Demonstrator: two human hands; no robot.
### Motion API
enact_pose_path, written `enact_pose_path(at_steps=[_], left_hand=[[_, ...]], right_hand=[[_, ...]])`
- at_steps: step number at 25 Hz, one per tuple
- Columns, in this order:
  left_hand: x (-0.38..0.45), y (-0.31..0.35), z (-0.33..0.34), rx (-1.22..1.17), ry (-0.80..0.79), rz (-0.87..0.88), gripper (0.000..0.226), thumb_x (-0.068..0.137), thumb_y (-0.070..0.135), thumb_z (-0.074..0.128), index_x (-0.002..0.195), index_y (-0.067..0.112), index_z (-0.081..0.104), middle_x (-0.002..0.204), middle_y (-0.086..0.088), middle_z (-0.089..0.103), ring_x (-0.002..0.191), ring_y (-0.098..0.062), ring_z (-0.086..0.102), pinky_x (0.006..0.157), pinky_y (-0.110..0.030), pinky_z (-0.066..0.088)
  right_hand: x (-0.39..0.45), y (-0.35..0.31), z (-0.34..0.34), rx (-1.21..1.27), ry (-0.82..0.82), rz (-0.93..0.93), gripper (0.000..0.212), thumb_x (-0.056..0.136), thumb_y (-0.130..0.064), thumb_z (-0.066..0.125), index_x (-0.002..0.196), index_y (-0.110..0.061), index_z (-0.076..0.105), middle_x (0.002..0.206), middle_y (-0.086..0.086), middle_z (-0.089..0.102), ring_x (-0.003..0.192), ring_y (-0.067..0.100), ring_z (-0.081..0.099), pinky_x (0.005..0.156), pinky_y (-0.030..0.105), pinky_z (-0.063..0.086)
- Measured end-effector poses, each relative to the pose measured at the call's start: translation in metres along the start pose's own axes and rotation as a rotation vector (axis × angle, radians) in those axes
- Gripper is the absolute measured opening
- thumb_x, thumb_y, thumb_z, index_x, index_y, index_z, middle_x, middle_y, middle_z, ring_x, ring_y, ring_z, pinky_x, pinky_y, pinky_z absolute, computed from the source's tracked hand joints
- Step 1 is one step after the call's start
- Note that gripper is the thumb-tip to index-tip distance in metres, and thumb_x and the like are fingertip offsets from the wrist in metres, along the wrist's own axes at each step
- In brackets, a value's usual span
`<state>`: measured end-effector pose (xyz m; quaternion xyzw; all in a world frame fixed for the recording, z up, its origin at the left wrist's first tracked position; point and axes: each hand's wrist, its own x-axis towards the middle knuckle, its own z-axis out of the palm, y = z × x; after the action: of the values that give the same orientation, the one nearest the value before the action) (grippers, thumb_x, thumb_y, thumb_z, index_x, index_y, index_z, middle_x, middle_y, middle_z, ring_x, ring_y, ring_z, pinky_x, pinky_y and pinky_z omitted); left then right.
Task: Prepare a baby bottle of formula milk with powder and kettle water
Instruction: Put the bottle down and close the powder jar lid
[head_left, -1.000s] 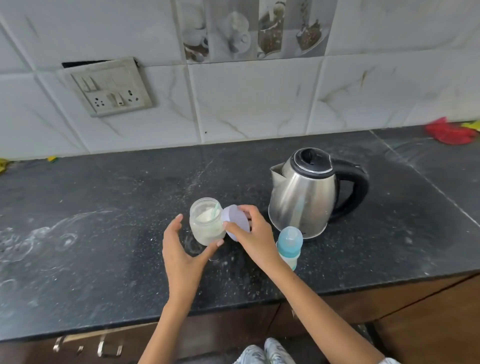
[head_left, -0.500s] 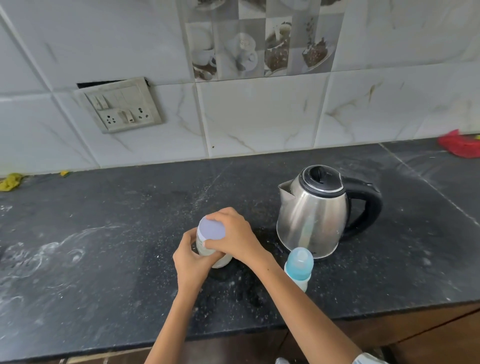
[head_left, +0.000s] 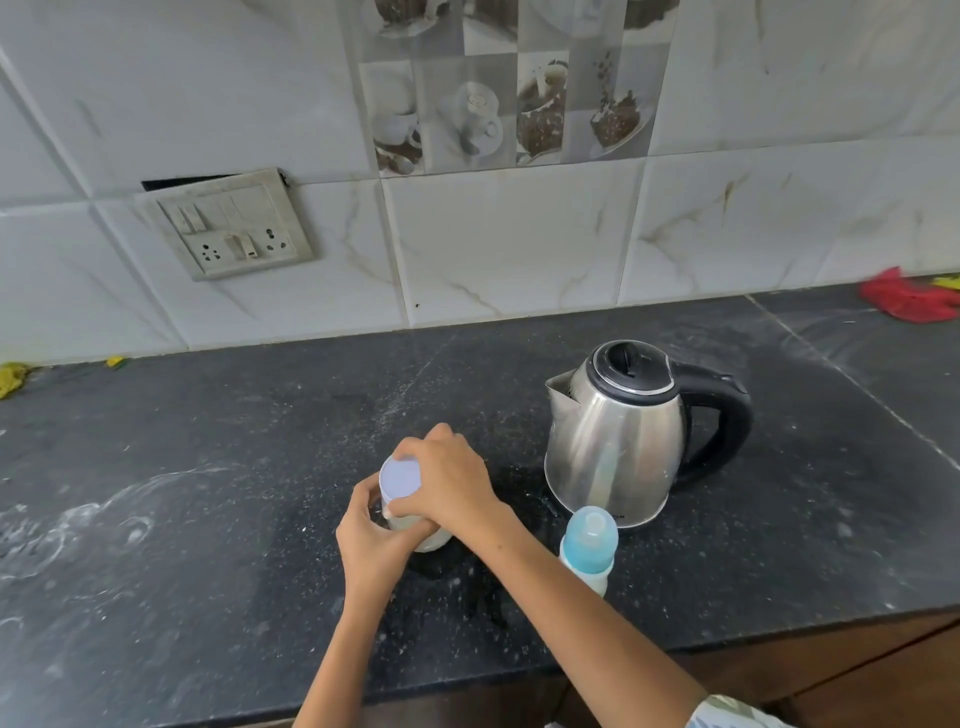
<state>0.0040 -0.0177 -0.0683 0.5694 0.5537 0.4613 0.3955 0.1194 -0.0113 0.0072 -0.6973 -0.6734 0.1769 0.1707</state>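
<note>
On the dark counter (head_left: 208, 519), near the front edge, stands the jar (head_left: 428, 540) of white powder. It sits to the left of the kettle (head_left: 615, 441), with a gap between them. A pale purple lid (head_left: 400, 478) sits on top of the jar. The right hand (head_left: 447, 483) is over the lid, and its fingers curl round the lid's rim. The left hand (head_left: 371, 540) wraps round the side of the jar and holds it. Most of the jar is hidden by the two hands, so only a bit of its bottom shows.

Just right of the right arm stands the bottle (head_left: 589, 545), upright, with a blue cap on. It is just in front of the kettle; I cannot tell if they touch. The kettle is shiny metal with a black lid and a black handle that points right. Its spout points left.

White dust is smeared over the counter, most of it on the left. Behind the counter is a wall of white tiles (head_left: 509, 239). A switch plate (head_left: 228, 223) is on the wall, up and to the left. A red cloth (head_left: 904, 301) lies far off at the right, by the wall. Small yellow bits (head_left: 13, 376) lie far off at the left.
</note>
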Motion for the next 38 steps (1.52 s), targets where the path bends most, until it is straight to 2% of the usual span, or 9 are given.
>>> enact_pose_path(at_steps=[3, 6, 10, 15, 20, 25, 30, 33, 38], left_hand=[[-0.001, 0.000, 0.001, -0.001, 0.008, -0.001, 0.065, 0.046, 0.039, 0.085, 0.105, 0.032, 0.057, 0.095, 0.010, 0.067, 0.089, -0.007, 0.063, 0.064, -0.020, 0.045], [0.000, -0.001, 0.000, 0.000, -0.006, -0.002, 0.068, 0.051, 0.029, 0.092, 0.109, 0.031, 0.056, 0.101, 0.013, 0.065, 0.095, -0.002, 0.060, 0.072, -0.021, 0.045], [-0.002, 0.002, 0.002, -0.002, 0.008, 0.017, 0.068, 0.047, 0.042, 0.081, 0.109, 0.034, 0.056, 0.100, 0.016, 0.065, 0.093, 0.009, 0.058, 0.069, -0.013, 0.043], [0.000, 0.000, 0.001, 0.028, 0.012, 0.019, 0.068, 0.052, 0.030, 0.093, 0.109, 0.032, 0.056, 0.100, 0.016, 0.065, 0.094, 0.010, 0.057, 0.070, -0.012, 0.041], [-0.001, 0.000, 0.001, 0.053, 0.019, 0.034, 0.065, 0.057, 0.024, 0.091, 0.111, 0.028, 0.056, 0.103, 0.014, 0.065, 0.093, 0.011, 0.057, 0.070, -0.010, 0.041], [0.001, -0.002, -0.001, 0.060, 0.017, 0.045, 0.065, 0.056, 0.028, 0.092, 0.110, 0.028, 0.056, 0.100, 0.018, 0.063, 0.095, 0.006, 0.058, 0.071, -0.011, 0.041], [0.003, -0.006, -0.002, 0.068, 0.036, 0.061, 0.053, 0.064, 0.008, 0.082, 0.109, 0.026, 0.060, 0.096, 0.012, 0.067, 0.091, 0.003, 0.061, 0.067, -0.012, 0.043], [0.003, -0.004, 0.002, 0.066, 0.053, 0.051, 0.048, 0.065, 0.009, 0.079, 0.106, 0.028, 0.061, 0.093, 0.014, 0.067, 0.088, 0.001, 0.061, 0.069, -0.015, 0.043], [0.001, -0.006, 0.006, 0.014, 0.094, 0.035, 0.025, 0.085, 0.011, 0.065, 0.100, 0.031, 0.061, 0.084, 0.009, 0.068, 0.073, -0.010, 0.060, 0.063, -0.022, 0.043]], right_hand=[[-0.008, -0.001, 0.012, -0.123, 0.142, 0.073, 0.075, 0.071, -0.072, 0.065, 0.122, -0.018, 0.051, 0.116, 0.013, 0.051, 0.106, 0.030, 0.051, 0.076, 0.039, 0.047], [-0.014, 0.018, 0.010, 0.054, 0.236, 0.071, 0.060, 0.075, -0.071, 0.062, 0.100, -0.016, 0.058, 0.109, 0.004, 0.055, 0.104, 0.023, 0.055, 0.075, 0.035, 0.048], [-0.019, 0.025, 0.013, 0.448, -0.062, -0.024, 0.057, 0.081, -0.045, 0.073, 0.130, -0.021, 0.054, 0.151, -0.005, 0.033, 0.135, 0.019, 0.037, 0.105, 0.037, 0.041], [-0.029, 0.032, 0.016, 0.384, 0.279, 0.042, 0.039, 0.078, -0.049, 0.072, 0.104, -0.022, 0.064, 0.112, -0.003, 0.050, 0.106, 0.014, 0.053, 0.087, 0.029, 0.049], [-0.027, 0.031, 0.020, 0.605, -0.034, -0.003, 0.064, 0.087, -0.042, 0.068, 0.142, -0.019, 0.043, 0.150, -0.004, 0.038, 0.136, 0.015, 0.037, 0.111, 0.034, 0.037], [-0.040, 0.043, 0.031, 0.528, 0.389, -0.019, 0.042, 0.077, -0.041, 0.075, 0.112, -0.023, 0.060, 0.122, -0.004, 0.054, 0.115, 0.009, 0.051, 0.093, 0.028, 0.048], [-0.015, 0.030, 0.024, 0.386, -0.060, -0.219, 0.064, 0.088, -0.030, 0.069, 0.145, -0.025, 0.041, 0.163, -0.005, 0.007, 0.149, 0.016, 0.004, 0.117, 0.043, 0.025], [-0.014, 0.029, 0.034, 0.196, 0.002, -0.274, 0.054, 0.096, -0.027, 0.058, 0.146, -0.018, 0.039, 0.157, 0.007, 0.016, 0.143, 0.027, 0.012, 0.114, 0.048, 0.033], [-0.017, -0.010, 0.068, 0.082, 0.290, 0.070, 0.053, 0.098, -0.032, 0.054, 0.145, -0.017, 0.035, 0.154, 0.015, 0.017, 0.134, 0.032, 0.024, 0.107, 0.045, 0.040]])
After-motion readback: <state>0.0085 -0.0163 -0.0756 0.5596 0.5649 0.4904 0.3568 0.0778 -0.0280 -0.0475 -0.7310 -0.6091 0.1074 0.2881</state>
